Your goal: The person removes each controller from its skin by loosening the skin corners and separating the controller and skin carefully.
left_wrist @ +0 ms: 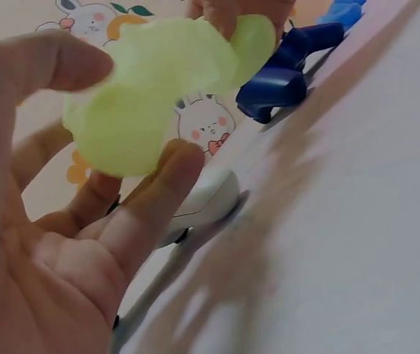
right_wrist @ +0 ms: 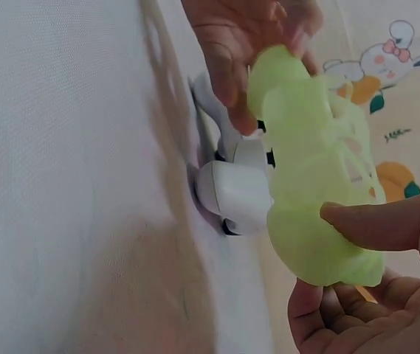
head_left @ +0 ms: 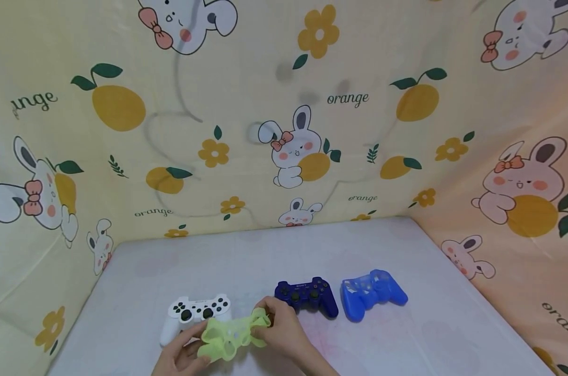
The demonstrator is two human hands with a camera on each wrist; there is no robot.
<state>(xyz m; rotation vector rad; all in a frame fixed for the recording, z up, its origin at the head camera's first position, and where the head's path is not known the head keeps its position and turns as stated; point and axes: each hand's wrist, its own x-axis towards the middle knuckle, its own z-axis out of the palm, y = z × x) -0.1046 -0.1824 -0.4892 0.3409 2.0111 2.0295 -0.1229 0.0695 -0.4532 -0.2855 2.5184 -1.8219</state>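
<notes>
Between my two hands is a soft, pale yellow-green silicone controller cover (head_left: 232, 336), raised over the table with its button holes upward. My left hand (head_left: 180, 352) grips its left grip end between thumb and fingers. At the opposite end my right hand (head_left: 284, 326) pinches the cover, thumb on one face and fingers behind, as the right wrist view shows. Just behind the cover lies a white game controller (head_left: 196, 310), its lower right part hidden by the cover in the head view. A dark blue game controller (head_left: 307, 295) rests beyond my right hand.
To the right of the dark blue controller sits a bright blue silicone cover (head_left: 372, 293) shaped like a controller. A white cloth covers the table (head_left: 382, 344). Fabric walls (head_left: 246, 130) printed with rabbits and oranges enclose its back and sides.
</notes>
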